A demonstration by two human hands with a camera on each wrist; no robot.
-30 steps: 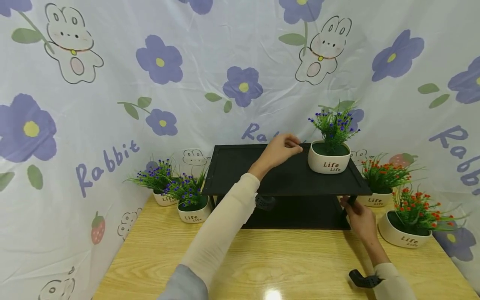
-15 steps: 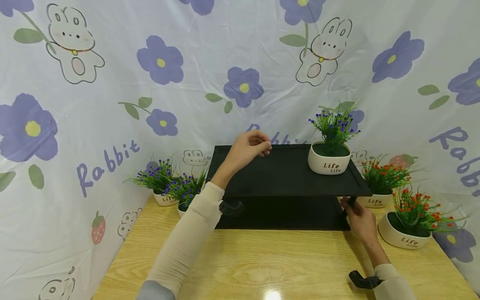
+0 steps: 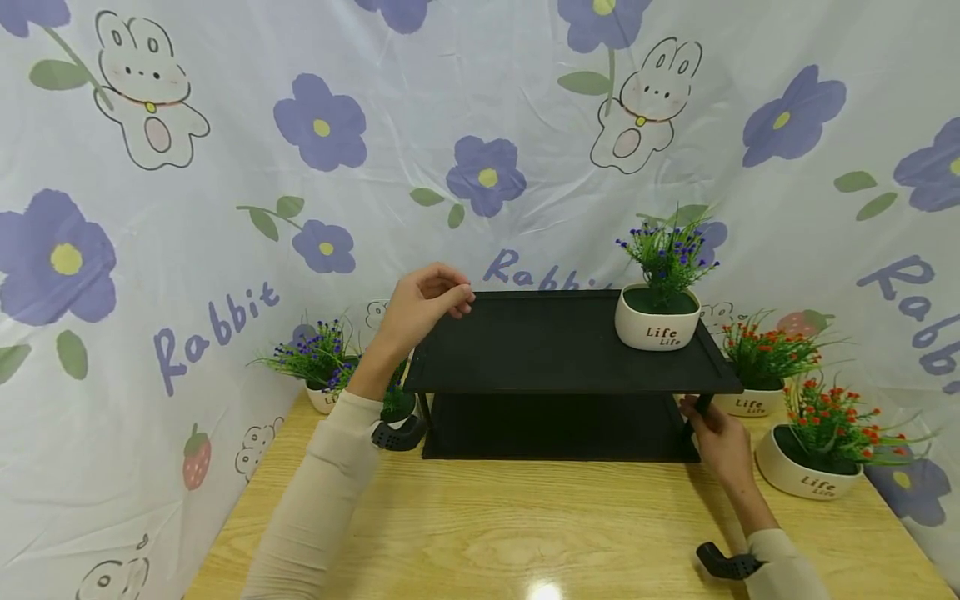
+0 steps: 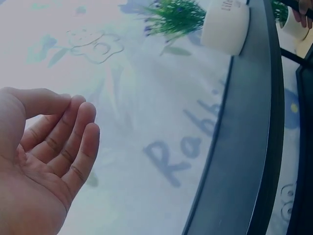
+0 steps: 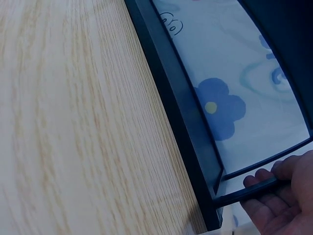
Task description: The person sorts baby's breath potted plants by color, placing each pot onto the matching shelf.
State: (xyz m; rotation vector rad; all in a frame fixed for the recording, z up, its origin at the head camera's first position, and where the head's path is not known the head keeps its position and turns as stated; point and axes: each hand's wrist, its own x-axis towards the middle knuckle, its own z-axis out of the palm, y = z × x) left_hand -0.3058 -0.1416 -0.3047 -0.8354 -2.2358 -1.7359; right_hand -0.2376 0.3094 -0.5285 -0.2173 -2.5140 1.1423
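Observation:
A black two-tier shelf rack [image 3: 547, 346] stands on the wooden table. My left hand [image 3: 420, 308] hovers over the rack's left end, holding nothing; in the left wrist view its fingers [image 4: 80, 142] are loosely bent, apart from the rack. At the front right, my right hand [image 3: 723, 446] grips the rack's thin upright post [image 5: 254, 191], fingers behind it and thumb in front. A white pot with purple flowers [image 3: 658, 321], marked "Life", sits upright on the top tier's right end.
Two pots of purple flowers, a rear one [image 3: 315, 367] and a partly hidden nearer one [image 3: 397, 406], stand left of the rack. Two orange-red flower pots [image 3: 753, 402] [image 3: 810, 467] stand at right. A printed curtain [image 3: 412, 100] hangs behind the wooden table [image 3: 510, 525].
My left hand has moved leftward, away from the pot on the top tier to above the rack's left end. The right hand keeps its grip on the post; rack and pots have not moved.

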